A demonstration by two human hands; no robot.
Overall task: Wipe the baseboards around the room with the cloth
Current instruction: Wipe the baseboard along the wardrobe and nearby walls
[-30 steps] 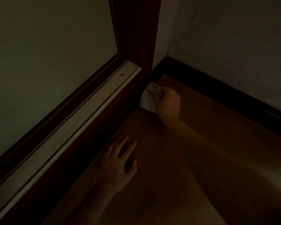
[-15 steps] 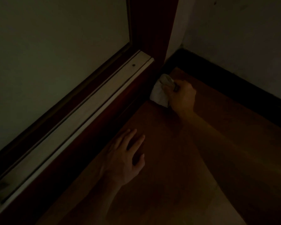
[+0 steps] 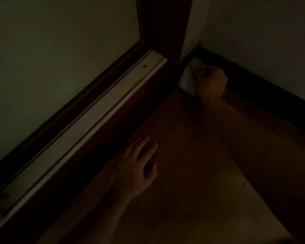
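Baseboard (image 3: 271, 94) is what we are wiping, the dark strip along the foot of the right-hand wall, running back into the corner; nearest us our left hand (image 3: 136, 169) lies flat on the wooden floor (image 3: 192, 155), fingers straight and spread, holding nothing, seemingly propping us; to its left runs the pale door track (image 3: 95, 117) in its dark red frame; further on, our right hand (image 3: 211, 83) is curled tight around the white cloth (image 3: 187, 80), bunched in the fist with a flap hanging toward the floor; the cloth sits in the corner, where the baseboard meets the door post (image 3: 165, 23), though the gloom hides how much of it touches; to do this stretch well, we judge, we should push the wad right into the corner angle first, then draw it outward along the strip with steady pressure, covering the top ledge as well as the face, refolding to a clean side if it greys; beyond stands the plain pale wall (image 3: 262, 29)
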